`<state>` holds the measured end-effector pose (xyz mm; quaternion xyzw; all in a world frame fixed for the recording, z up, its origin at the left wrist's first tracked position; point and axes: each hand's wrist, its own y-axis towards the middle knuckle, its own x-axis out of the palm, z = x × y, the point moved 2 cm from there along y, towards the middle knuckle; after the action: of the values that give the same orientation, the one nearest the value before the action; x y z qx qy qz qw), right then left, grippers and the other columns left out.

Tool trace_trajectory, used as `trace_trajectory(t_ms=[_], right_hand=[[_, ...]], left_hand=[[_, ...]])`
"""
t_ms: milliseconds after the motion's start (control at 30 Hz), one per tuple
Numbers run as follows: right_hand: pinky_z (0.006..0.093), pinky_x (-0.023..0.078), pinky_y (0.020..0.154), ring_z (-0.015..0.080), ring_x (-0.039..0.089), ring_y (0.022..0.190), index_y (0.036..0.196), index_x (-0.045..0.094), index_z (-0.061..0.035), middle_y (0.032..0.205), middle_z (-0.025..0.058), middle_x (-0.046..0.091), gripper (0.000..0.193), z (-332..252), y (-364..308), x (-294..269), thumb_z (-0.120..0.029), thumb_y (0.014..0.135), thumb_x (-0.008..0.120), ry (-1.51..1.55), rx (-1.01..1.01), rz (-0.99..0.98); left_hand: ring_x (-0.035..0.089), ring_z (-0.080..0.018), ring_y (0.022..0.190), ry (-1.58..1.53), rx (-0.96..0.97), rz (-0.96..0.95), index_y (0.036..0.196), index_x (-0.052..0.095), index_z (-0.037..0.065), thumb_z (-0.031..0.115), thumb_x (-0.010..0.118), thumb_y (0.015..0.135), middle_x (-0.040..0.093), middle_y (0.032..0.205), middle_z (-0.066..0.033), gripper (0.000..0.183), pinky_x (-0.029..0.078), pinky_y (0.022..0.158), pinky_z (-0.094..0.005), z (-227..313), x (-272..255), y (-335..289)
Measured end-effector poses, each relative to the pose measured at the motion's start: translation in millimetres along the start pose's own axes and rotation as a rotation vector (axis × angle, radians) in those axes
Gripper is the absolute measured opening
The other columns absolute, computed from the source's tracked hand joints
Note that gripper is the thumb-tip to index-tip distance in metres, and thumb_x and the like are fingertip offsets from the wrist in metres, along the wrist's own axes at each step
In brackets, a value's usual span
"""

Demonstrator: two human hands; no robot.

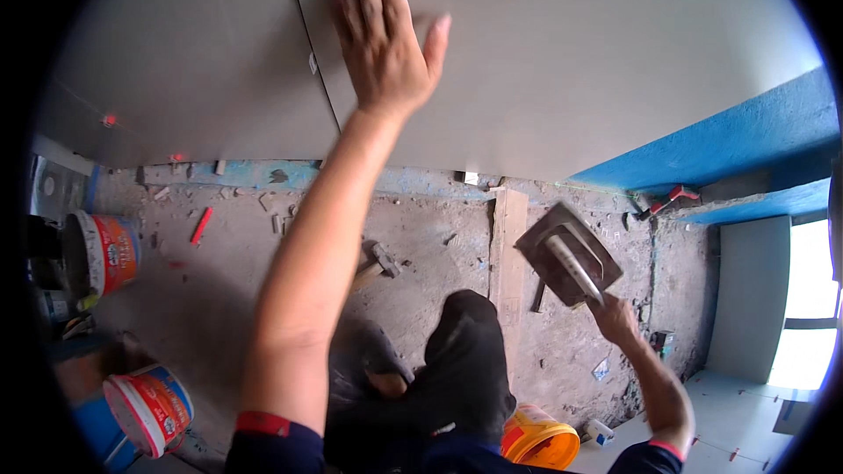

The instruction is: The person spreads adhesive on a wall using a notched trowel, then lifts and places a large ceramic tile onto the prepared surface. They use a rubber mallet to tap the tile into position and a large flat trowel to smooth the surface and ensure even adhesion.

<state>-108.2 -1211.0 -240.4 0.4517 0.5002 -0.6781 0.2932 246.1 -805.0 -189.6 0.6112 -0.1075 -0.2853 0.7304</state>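
Observation:
My left hand (386,44) lies flat against a large grey wall tile (544,61), fingers stretched and thumb out, just right of a narrow dark joint. Beyond that joint is another grey tile (193,61). Off to the right, my right hand (613,319) is closed around the handle end of a plastering trowel (601,254). The trowel's rectangular plate is dark and hangs over the floor, apart from the wall.
A hammer (384,260) lies on the dusty floor near my feet, beside a board strip (509,250). Buckets (119,254) (158,408) stand at left, a yellow bucket (549,443) behind my legs. A red-handled tool (672,199) rests by the blue wall (702,136).

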Motion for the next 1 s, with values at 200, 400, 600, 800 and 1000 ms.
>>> trace_trajectory(t_ms=[200,400,600,800,1000], right_hand=[[0.0477,0.054,0.077,0.0362,0.069,0.085,0.095,0.071,-0.0045,0.091,0.0191,0.071,0.055,-73,48,-95,-0.057,0.09,0.055,-0.591,-0.097,-0.615],[0.0458,0.055,0.078,0.0342,0.07,0.087,0.094,0.072,-0.0052,0.093,0.0165,0.072,0.055,-96,58,-68,-0.057,0.091,0.053,-0.683,-0.116,-0.642],[0.0462,0.055,0.075,0.0349,0.071,0.083,0.101,0.065,-0.0035,0.086,0.0173,0.072,0.064,-72,57,-26,-0.065,0.09,0.049,-0.673,-0.089,-0.703],[0.0464,0.056,0.07,0.0349,0.071,0.077,0.095,0.065,-0.0053,0.08,0.0171,0.071,0.064,-56,62,-16,-0.067,0.09,0.049,-0.749,-0.418,-0.701],[0.0487,0.054,0.074,0.0323,0.071,0.084,0.105,0.068,-0.009,0.086,0.0156,0.072,0.067,-118,158,-104,-0.069,0.093,0.04,-1.006,-0.227,-0.421]], left_hand=[[0.005,-0.05,0.146,-0.035,-0.591,-0.029,0.153,0.001,-0.006,0.049,0.039,0.099,-0.001,0.157,-0.0338,0.085,0.013,0.115,-0.063,13,40,-128],[-0.007,-0.0411,0.149,-0.058,-0.849,0.235,0.152,-0.009,-0.005,0.05,0.026,0.101,-0.013,0.157,-0.0306,0.083,-0.003,0.119,-0.0567,10,91,-170],[-0.004,-0.0401,0.149,-0.014,-0.742,0.372,0.154,-0.001,-0.004,0.049,0.027,0.099,-0.005,0.159,-0.0293,0.081,-0.001,0.12,-0.0552,4,87,-163],[-0.005,-0.0481,0.147,-0.05,-0.988,0.402,0.147,-0.002,-0.017,0.051,0.03,0.099,-0.005,0.154,-0.0393,0.09,-0.001,0.118,-0.0567,-28,61,-161],[-0.002,-0.0488,0.147,-0.035,-1.022,0.434,0.145,0.001,-0.02,0.055,0.03,0.098,-0.002,0.153,-0.042,0.094,0.0,0.118,-0.0568,-30,61,-153]])
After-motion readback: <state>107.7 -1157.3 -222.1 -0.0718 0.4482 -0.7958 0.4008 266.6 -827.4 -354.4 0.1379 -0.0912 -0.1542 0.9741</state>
